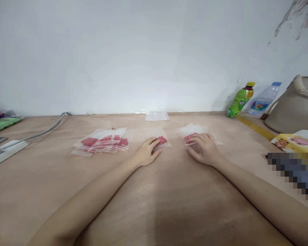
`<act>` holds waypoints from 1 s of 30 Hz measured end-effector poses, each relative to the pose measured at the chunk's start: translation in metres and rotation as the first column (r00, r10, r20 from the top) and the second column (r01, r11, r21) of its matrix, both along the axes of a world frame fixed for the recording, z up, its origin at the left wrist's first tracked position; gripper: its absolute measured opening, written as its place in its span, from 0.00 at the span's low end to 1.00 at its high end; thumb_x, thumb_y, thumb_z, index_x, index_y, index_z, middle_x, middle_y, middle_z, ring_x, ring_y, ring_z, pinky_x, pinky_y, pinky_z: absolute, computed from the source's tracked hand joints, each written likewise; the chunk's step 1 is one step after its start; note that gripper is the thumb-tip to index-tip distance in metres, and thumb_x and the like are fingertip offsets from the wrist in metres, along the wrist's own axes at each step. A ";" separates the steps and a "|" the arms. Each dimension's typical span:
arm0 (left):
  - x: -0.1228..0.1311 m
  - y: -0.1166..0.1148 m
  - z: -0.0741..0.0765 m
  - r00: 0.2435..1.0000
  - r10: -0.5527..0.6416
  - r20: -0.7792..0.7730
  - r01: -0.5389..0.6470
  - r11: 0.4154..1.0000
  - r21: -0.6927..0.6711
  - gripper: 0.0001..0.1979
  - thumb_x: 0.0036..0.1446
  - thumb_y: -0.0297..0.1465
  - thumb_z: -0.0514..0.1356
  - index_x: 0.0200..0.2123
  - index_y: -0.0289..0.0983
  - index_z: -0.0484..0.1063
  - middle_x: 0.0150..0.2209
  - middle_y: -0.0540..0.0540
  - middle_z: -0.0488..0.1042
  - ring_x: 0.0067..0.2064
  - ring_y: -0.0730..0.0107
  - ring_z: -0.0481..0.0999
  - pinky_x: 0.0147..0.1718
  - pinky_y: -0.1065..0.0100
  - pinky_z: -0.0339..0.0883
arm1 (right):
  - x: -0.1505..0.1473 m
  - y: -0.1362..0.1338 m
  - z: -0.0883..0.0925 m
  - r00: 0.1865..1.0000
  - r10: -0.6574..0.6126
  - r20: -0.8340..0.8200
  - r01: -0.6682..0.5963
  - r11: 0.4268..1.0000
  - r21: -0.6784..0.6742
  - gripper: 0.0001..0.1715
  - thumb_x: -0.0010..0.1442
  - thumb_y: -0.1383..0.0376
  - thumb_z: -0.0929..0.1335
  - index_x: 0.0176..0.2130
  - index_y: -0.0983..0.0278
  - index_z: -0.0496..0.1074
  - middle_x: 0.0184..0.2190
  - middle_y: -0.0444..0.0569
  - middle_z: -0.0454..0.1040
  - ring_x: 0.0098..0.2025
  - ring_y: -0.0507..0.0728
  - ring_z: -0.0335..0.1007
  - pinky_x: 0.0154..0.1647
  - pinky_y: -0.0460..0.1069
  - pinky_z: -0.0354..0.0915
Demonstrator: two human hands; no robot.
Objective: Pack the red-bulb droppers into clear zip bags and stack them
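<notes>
In the head view my left hand (148,152) rests at the left edge of a small clear zip bag (159,135) with red pieces in it. Its fingers are stretched out over the bag, the thumb apart. My right hand (204,149) lies over a second group of zip bags (191,130), also holding red pieces, with fingers spread and slightly curved. Part of those bags is hidden under the hand. To the left lies an overlapping pile of similar bags (102,140) with red pieces inside. What exactly the pieces are is too small to tell.
A flat clear bag (157,116) lies by the wall. At right stand a green bottle (240,102), a clear bottle (264,99), a beige bag (292,102) and a yellow packet (297,143). A grey cable (48,131) runs to a white power strip (11,150) at left.
</notes>
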State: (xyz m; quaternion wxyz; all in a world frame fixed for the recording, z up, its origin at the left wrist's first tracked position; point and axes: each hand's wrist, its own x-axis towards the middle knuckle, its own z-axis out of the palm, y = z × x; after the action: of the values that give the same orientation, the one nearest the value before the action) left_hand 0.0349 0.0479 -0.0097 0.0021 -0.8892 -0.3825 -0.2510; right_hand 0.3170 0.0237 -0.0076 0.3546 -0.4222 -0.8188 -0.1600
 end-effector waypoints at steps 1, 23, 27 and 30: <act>0.003 0.002 -0.001 1.000 -0.017 0.010 0.017 1.000 -0.003 0.21 0.59 0.36 0.53 0.53 0.34 0.64 0.54 0.38 0.65 0.54 0.58 0.66 0.51 0.57 0.63 | -0.013 0.000 0.001 0.998 0.048 0.034 -0.048 0.999 -0.011 0.11 0.52 0.62 0.66 0.38 0.63 0.68 0.39 0.52 0.73 0.42 0.60 0.67 0.45 0.57 0.55; -0.015 0.008 0.000 0.980 0.163 0.114 -0.169 0.984 0.047 0.04 0.53 0.28 0.57 0.33 0.37 0.72 0.30 0.47 0.72 0.32 0.66 0.72 0.30 0.67 0.66 | -0.071 0.028 -0.006 0.957 0.208 0.204 -0.243 0.956 0.164 0.09 0.59 0.69 0.63 0.30 0.63 0.71 0.26 0.44 0.74 0.30 0.51 0.64 0.42 0.51 0.54; -0.016 0.007 0.004 0.992 0.048 0.119 -0.062 0.991 0.115 0.09 0.54 0.34 0.59 0.38 0.38 0.72 0.37 0.46 0.73 0.41 0.64 0.72 0.41 0.63 0.66 | -0.070 0.030 -0.005 0.961 0.191 0.201 -0.225 0.960 0.165 0.10 0.59 0.70 0.62 0.30 0.63 0.72 0.27 0.45 0.74 0.31 0.51 0.64 0.43 0.51 0.53; -0.016 0.006 0.006 0.986 -0.147 0.083 0.128 0.973 0.193 0.12 0.54 0.36 0.60 0.41 0.38 0.72 0.42 0.46 0.73 0.44 0.66 0.71 0.45 0.65 0.65 | -0.070 0.033 -0.007 0.967 0.162 0.197 -0.199 0.962 0.186 0.10 0.59 0.68 0.63 0.30 0.63 0.72 0.27 0.45 0.75 0.31 0.51 0.64 0.43 0.51 0.51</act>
State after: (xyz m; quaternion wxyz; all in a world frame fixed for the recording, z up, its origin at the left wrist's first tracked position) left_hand 0.0188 0.0544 -0.0038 0.0497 -0.8963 -0.2944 -0.3280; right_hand 0.2472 0.0569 -0.0144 0.3336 -0.2908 -0.8619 -0.2474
